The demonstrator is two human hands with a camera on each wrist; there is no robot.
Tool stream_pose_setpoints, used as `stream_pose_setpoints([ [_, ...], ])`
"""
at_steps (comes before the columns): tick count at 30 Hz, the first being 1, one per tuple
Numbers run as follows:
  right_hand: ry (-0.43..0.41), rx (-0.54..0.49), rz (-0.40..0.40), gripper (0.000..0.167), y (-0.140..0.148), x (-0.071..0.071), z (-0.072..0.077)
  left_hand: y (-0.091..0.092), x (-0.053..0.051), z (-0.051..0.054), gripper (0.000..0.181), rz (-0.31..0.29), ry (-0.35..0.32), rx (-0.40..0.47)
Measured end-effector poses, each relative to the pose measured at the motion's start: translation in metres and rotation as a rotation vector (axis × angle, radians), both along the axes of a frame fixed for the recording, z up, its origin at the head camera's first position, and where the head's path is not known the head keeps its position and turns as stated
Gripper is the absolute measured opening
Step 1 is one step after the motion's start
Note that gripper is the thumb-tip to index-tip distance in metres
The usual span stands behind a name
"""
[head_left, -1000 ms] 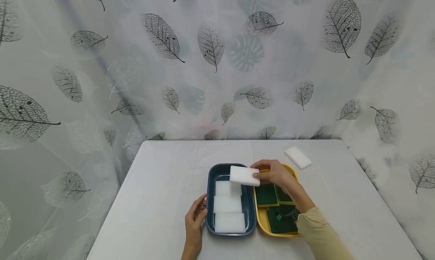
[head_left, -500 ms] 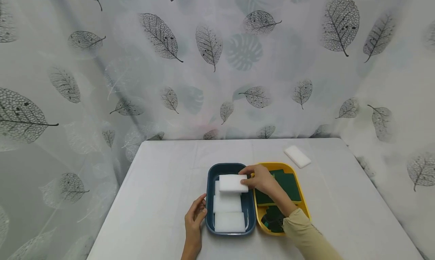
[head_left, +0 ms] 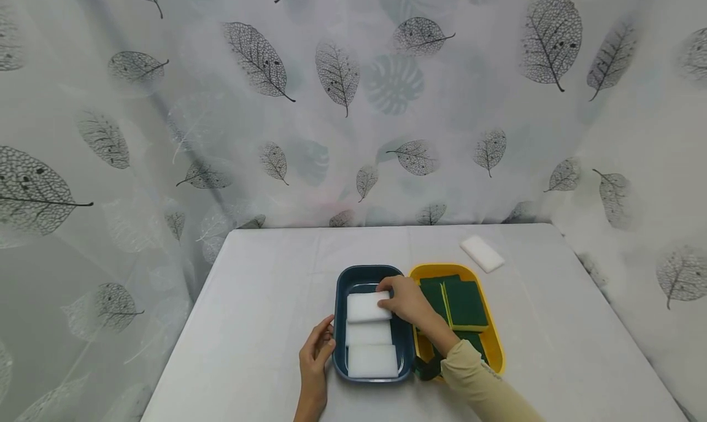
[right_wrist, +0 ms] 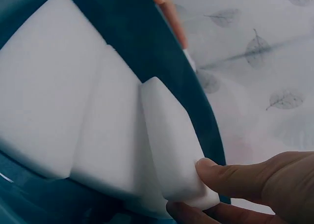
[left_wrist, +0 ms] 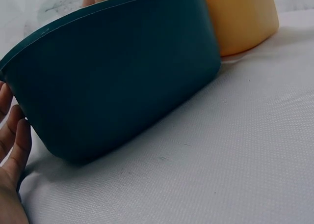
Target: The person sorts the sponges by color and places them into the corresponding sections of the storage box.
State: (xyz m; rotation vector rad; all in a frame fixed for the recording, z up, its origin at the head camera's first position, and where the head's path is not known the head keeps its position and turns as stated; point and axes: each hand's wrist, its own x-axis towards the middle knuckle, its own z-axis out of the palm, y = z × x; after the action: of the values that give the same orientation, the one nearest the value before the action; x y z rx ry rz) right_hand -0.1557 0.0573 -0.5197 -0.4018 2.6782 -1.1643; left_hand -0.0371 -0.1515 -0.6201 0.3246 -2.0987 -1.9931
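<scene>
My right hand pinches a white sponge between thumb and fingers, inside the dark blue bin. In the right wrist view, the held sponge tilts against other white sponges lying in the bin. Its thumb is on the top face and fingers are underneath. My left hand is at the bin's left side. In the left wrist view, its fingers touch the outer wall of the blue bin, loosely bent and not wrapped round it.
A yellow bin with several green scouring sponges stands right beside the blue one, partly under the right forearm. Another white sponge lies on the white-covered table behind it. A leaf-patterned curtain hangs beyond the table.
My right hand has carried the white sponge left and down, from above the blue bin's rim onto the sponges at its far end. The left hand has stayed at the bin's side.
</scene>
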Motion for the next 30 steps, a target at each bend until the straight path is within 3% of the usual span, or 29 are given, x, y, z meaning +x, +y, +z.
stream_pose_setpoints([
  [9, 0.073, 0.084, 0.010, 0.020, -0.010, 0.006, -0.008, 0.000, -0.001, -0.001, 0.041, 0.010, -0.021, 0.005],
  [30, 0.248, 0.331, 0.080, 0.014, -0.018, 0.014, -0.007, 0.001, 0.001, 0.004, 0.041, 0.011, -0.006, 0.009],
])
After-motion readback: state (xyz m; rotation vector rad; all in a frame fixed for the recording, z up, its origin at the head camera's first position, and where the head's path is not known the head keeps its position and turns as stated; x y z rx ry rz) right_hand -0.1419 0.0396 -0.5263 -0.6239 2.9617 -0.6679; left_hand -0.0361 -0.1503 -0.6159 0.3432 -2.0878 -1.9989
